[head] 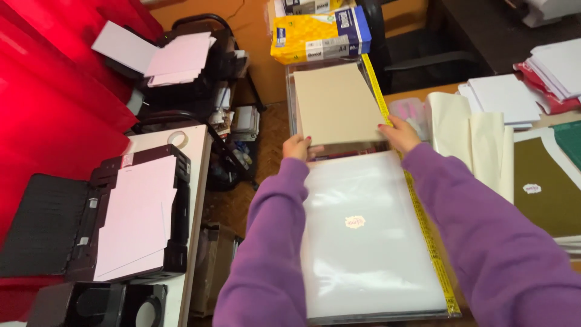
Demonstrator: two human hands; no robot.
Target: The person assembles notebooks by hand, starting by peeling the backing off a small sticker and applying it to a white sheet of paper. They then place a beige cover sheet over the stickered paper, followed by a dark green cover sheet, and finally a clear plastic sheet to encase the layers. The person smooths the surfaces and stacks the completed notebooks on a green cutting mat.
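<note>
Person is gripping a beige board (pixel 334 103) at centre-top of the frame, one hand per near corner: left hand (pixel 296 147) is pinching the lower-left corner, fingers curled under, thumb on top; right hand (pixel 396 133) is clamping the lower-right corner, fingers closed on the edge. Two-corner hold is keeping the sheet flat and square, probably so it isn't sagging or twisting

Board is hovering over or resting in a clear tray (pixel 292 91) at the far end of the work surface, can't tell whether it's touching. Its right edge is running along a yellow measuring tape (pixel 423 224) that is lying diagonally from upper centre to lower right, likely serving as an alignment reference

Below the hands, mid-bottom of frame, a stack of clear plastic sleeves (pixel 369 242) is lying flat with a small pink-yellow sticker (pixel 355 222) near its middle. Purple sleeves (pixel 266 260) are passing either side of that stack, so the arms aren't pressing on it

Left of frame: black printer (pixel 139 218) carrying pale pink sheets. Top centre: yellow paper ream (pixel 318 35) just behind the tray. Right: cream rolled sheets (pixel 469 142), white paper stacks (pixel 508 97), olive card (pixel 544 188); all well apart from the hands
</note>
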